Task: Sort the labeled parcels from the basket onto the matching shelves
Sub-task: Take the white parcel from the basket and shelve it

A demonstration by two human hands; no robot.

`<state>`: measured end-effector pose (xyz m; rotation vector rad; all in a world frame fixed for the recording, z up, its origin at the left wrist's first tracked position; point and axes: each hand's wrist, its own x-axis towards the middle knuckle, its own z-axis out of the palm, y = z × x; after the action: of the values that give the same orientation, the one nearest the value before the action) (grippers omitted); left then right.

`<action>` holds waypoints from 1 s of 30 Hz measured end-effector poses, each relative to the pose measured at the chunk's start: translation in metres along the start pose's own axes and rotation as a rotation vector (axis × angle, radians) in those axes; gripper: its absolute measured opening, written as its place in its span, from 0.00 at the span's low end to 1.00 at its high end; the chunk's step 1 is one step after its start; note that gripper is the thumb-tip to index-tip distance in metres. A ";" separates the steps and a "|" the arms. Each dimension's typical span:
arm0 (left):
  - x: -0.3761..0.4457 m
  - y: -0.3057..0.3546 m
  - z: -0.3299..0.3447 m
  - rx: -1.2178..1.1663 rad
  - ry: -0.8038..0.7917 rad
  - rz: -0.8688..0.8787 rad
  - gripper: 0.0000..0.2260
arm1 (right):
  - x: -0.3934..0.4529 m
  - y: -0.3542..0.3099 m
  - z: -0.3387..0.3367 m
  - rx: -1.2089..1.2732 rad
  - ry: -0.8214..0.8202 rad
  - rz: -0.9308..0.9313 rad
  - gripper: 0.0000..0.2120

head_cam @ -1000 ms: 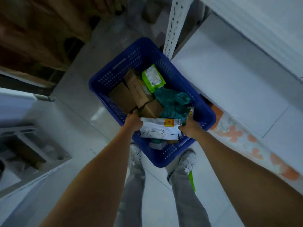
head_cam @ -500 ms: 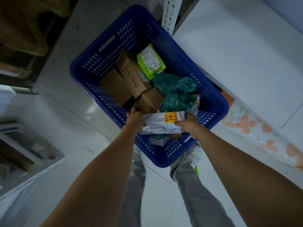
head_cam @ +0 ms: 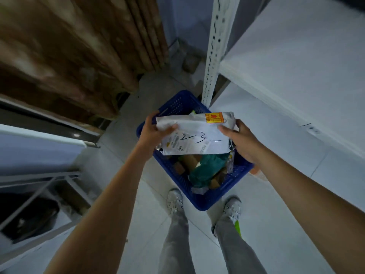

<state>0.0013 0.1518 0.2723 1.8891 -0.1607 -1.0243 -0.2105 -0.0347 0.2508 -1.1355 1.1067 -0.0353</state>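
Soft white mailer point(head_cam: 197, 135), light and floppy: we grip its ends, left hand point(head_cam: 153, 131) and right hand point(head_cam: 242, 142), above the basket point(head_cam: 207, 200).

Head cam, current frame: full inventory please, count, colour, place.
Parcel: 1, white, marked 2-3, held above the basket
Sticker: 1, orange-yellow, parcel's top edge
Basket: 1, blue, on the floor by the feet
Bag: 1, teal, inside basket
Boxes: several, brown, inside basket, partly hidden
Shelf post: 1, white, behind basket
Shelf board: 1, white, right
Shoes: 2, grey, floor
Left hand: parcel's left edge
Right hand: parcel's right edge
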 end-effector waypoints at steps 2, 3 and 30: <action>-0.030 0.037 -0.012 -0.052 0.027 0.033 0.23 | -0.038 -0.044 0.000 0.043 0.024 -0.076 0.18; -0.045 0.053 -0.016 -0.065 0.042 0.061 0.20 | -0.057 -0.062 0.000 0.063 0.049 -0.107 0.19; -0.248 0.320 0.036 -0.042 -0.449 0.684 0.20 | -0.389 -0.224 -0.011 0.241 0.881 -0.594 0.19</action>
<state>-0.0888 0.0769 0.6611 1.3713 -0.9648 -0.9289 -0.3061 0.0561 0.6800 -1.2127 1.4199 -1.1958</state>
